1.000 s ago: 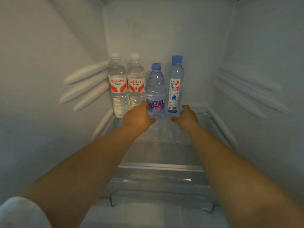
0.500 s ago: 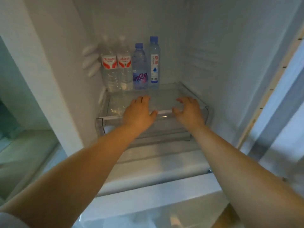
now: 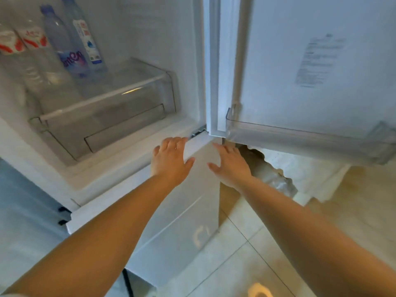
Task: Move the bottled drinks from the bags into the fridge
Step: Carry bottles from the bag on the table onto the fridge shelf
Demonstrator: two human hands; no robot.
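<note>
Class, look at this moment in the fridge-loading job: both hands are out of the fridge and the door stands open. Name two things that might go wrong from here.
1. The four bottles stand packed at the back of the glass shelf; pushing in another could topple one.
2. The open door overhangs the bag on the floor. The right hand, reaching under it, might knock the door bin. The left hand is empty too.

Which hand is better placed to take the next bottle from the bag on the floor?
Probably the right hand. It is open, holds nothing and is nearest the bag that shows under the open fridge door. The left hand, also open, is over the fridge's front edge, farther away.
</note>
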